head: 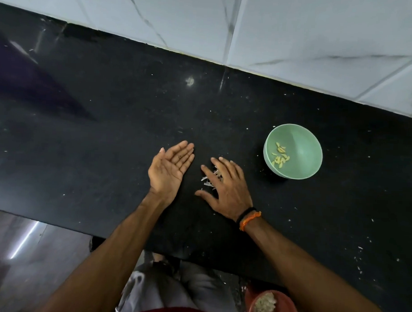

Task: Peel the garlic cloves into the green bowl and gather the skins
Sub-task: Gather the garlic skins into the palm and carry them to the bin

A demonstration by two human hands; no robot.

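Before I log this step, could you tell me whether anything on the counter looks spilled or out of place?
Mostly tidy. The peeled cloves sit inside the upright green bowl. The skins lie in a loose pile under the right hand, but small white flecks are scattered over the black counter, away from the pile.

Left hand [170, 169] lies cupped, palm up; right hand [225, 187] spreads flat, palm down, fingers splayed.
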